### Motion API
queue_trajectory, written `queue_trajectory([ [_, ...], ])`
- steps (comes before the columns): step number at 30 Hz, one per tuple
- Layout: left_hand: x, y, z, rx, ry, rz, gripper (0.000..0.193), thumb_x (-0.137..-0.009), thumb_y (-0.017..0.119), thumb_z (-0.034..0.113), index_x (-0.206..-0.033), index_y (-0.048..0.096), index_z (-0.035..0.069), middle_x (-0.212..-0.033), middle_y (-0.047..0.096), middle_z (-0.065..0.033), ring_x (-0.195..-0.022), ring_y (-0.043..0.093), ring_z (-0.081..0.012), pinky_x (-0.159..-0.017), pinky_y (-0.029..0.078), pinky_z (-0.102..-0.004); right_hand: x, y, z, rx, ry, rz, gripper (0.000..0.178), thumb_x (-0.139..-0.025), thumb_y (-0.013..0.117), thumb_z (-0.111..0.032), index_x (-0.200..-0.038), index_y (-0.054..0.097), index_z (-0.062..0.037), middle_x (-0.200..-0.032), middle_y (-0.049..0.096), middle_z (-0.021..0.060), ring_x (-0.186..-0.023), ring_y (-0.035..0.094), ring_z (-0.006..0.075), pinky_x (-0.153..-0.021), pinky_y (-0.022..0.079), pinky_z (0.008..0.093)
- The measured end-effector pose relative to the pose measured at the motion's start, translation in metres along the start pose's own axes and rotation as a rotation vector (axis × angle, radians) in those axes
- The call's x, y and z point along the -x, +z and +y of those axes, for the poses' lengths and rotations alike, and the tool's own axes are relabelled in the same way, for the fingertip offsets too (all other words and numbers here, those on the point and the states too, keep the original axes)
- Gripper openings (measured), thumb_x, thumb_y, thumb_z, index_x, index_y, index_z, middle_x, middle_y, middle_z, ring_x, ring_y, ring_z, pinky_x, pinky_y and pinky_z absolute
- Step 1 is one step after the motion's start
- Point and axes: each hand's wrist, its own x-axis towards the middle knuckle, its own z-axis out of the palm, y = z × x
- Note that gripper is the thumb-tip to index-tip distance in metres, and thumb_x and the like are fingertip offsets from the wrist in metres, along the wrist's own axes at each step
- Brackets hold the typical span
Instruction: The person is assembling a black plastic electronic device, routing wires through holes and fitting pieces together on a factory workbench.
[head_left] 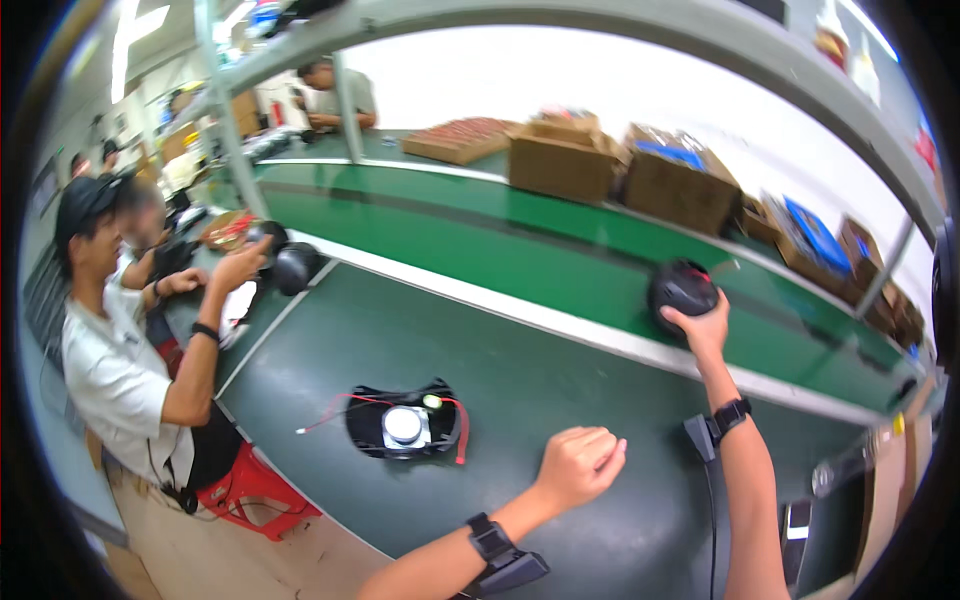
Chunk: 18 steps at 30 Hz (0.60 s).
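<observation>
My right hand [703, 325] reaches out over the green belt, its thumb and fingers wrapped round a rounded black plastic housing [682, 285]. A short red wire sticks out at the housing's upper right. Nearer to me, my left hand [582, 466] is curled into a fist above the dark green worktable [600, 385], with nothing seen poking out of it. To its left lies an open black shell [372, 425] with a round white-and-silver speaker [403, 425] inside. Red wires trail from this shell, one ending in a small white connector on the left.
A green conveyor belt [440, 222] with a pale rail runs behind the table. Cardboard boxes [562, 160] line its far side. At left, a co-worker [120, 350] handles black round parts [296, 268]. A phone [796, 525] lies at the right; a shelf beam [600, 15] crosses overhead.
</observation>
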Motion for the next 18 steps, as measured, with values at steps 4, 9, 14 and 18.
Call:
queue_trajectory([
  [4, 0.004, 0.003, -0.011, 0.038, -0.204, 0.163, 0.035, -0.085, 0.062, 0.009, -0.057, 0.041, 0.004, -0.05, 0.037, -0.0095, -0.04, 0.038, -0.0268, -0.041, 0.029, -0.0384, -0.017, 0.023, 0.036, 0.013, -0.131, -0.013, 0.11, -0.051, 0.092, -0.036, -0.135, 0.035, 0.0075, -0.126, 0.051, 0.0233, -0.119, 0.051, 0.0347, -0.102, 0.04, 0.0405],
  [9, 0.008, 0.018, -0.016, 0.044, -0.223, 0.176, 0.036, -0.089, 0.06, 0.018, -0.061, 0.042, 0.004, -0.054, 0.042, -0.0121, -0.047, 0.043, -0.0303, -0.047, 0.034, -0.0401, -0.043, -0.018, 0.049, -0.047, 0.005, 0.143, 0.095, -0.064, 0.087, -0.035, -0.132, 0.039, 0.0108, -0.126, 0.052, 0.0236, -0.117, 0.052, 0.0343, -0.102, 0.038, 0.0411],
  [14, 0.014, 0.022, -0.012, 0.056, -0.284, 0.104, 0.034, -0.09, 0.058, 0.019, -0.064, 0.044, 0.002, -0.056, 0.045, -0.0129, -0.049, 0.046, -0.0318, -0.049, 0.035, -0.0415, 0.018, -0.064, -0.093, -0.613, -0.235, -0.118, 0.057, -0.082, 0.074, -0.029, -0.125, 0.054, 0.0031, -0.119, 0.06, 0.013, -0.111, 0.056, 0.0208, -0.096, 0.043, 0.0339],
  [18, 0.024, 0.021, -0.039, 0.051, -0.249, 0.129, 0.03, -0.088, 0.058, 0.021, -0.067, 0.049, 0.002, -0.06, 0.049, -0.0147, -0.054, 0.05, -0.0333, -0.051, 0.038, -0.0426, 0.193, -0.085, -0.285, -1.227, -0.109, -1.459, 0.043, -0.09, 0.058, -0.032, -0.109, 0.057, 0.0061, -0.097, 0.063, 0.0166, -0.094, 0.062, 0.0269, -0.078, 0.052, 0.0377],
])
